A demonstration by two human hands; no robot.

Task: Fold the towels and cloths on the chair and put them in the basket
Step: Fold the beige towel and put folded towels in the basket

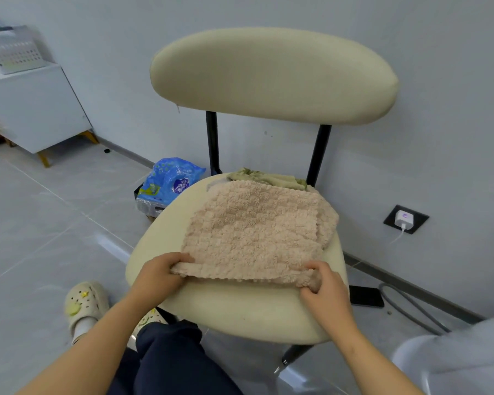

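Beige towel (254,232) edge is pinched at both near corners: the left hand (157,276) curls over the near-left corner, and the right hand (325,292) grips the near-right one. Beyond the hands the towel lies spread on the chair (240,312) seat. A green cloth (268,178) lies crumpled behind it, at the seat's back. A blue bag (169,183) sits on the floor, left of the chair.

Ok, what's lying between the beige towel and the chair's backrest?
A crumpled green cloth lies on the seat there, behind the beige towel and in front of the backrest posts, as the head view shows.
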